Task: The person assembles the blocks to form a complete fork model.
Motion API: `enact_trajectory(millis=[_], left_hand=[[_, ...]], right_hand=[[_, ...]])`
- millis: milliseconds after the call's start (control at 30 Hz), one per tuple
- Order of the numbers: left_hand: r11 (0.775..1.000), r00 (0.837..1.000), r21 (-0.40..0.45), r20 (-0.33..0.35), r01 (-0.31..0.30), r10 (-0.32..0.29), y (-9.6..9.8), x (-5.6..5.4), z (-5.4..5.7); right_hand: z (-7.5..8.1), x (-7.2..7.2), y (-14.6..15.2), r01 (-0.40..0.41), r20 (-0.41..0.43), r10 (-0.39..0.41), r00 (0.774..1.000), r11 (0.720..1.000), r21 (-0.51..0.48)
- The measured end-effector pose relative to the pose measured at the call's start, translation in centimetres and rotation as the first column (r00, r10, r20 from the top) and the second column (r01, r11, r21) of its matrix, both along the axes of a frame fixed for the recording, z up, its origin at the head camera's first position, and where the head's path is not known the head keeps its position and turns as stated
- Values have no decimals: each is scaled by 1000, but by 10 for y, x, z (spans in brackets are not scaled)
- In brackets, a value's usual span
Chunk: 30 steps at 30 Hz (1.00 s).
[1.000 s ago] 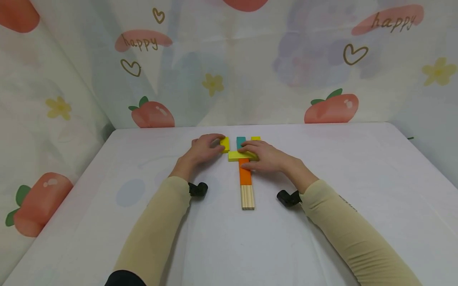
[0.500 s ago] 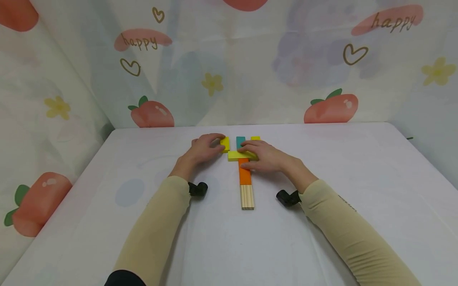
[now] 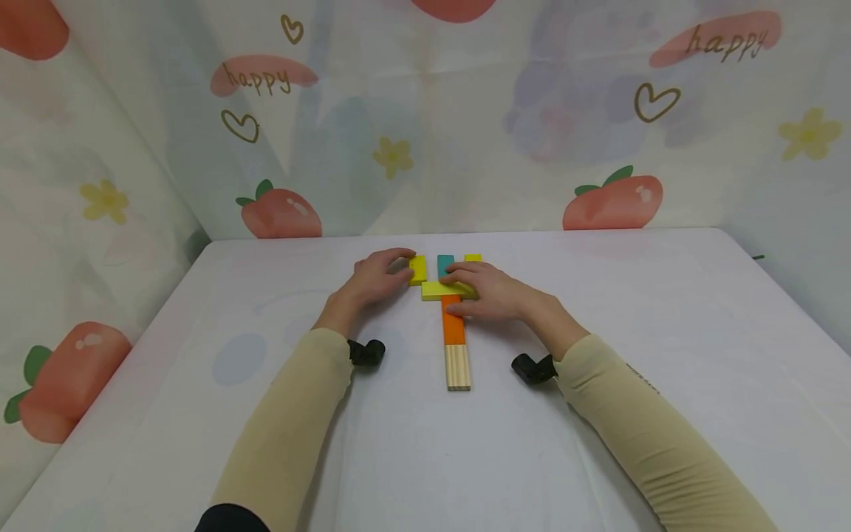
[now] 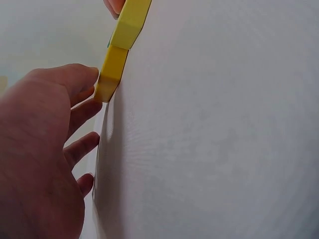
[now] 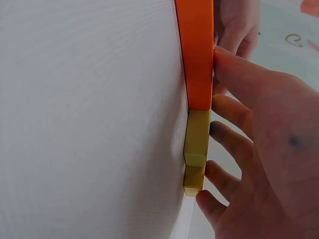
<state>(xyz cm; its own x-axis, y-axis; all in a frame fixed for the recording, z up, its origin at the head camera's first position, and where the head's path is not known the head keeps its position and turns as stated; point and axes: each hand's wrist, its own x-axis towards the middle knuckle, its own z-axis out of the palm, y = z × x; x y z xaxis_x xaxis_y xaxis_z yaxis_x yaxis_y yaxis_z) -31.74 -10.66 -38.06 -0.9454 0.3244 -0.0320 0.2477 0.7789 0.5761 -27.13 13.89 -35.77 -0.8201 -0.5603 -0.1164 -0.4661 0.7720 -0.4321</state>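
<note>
Flat wooden blocks form a figure on the white table. My left hand (image 3: pixel 379 277) has its thumb and forefinger at the left side of a yellow block (image 3: pixel 417 272); in the left wrist view the thumb tip meets that block (image 4: pixel 110 69), other fingers spread loosely. A lime crosspiece block (image 3: pixel 432 292) lies partly under the extended fingers of my right hand (image 3: pixel 495 292), whose thumb touches the orange block (image 3: pixel 453 329). Behind the crosspiece lie a teal block (image 3: pixel 445 263) and another yellow block (image 3: pixel 473 258), both partly hidden. Plain wood (image 3: pixel 457 368) continues the stem toward me.
The white tabletop (image 3: pixel 412 458) ends at a printed cloth backdrop (image 3: pixel 459 148) just behind the blocks. A black wrist camera (image 3: pixel 368 352) sits on the left wrist, another black camera (image 3: pixel 532 368) on the right, both low over the cloth.
My left thumb and forefinger have eased slightly left and cover less of the left yellow block. My right hand stays in place over the crosspiece.
</note>
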Motion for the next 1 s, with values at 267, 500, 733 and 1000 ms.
enact_trajectory(millis=[267,500,733,1000], left_hand=[[1000,1000,13,9,-2,2,1,0,0],[1000,1000,2,6,3,-3,1,0,0],[1000,1000,-24,11,-5,5,3,1,1],[999,1000,-42,23,-17,18,3,2,2]], right_hand=[[0,0,1,1,6,-1,1000,1000,0],[-1,0,2,-2,11,2,1000,1000,-7],[-2,-1,2,-13,4,13,1000,1000,-8],[1,1,1,-9,14,9,1000,1000,-5]])
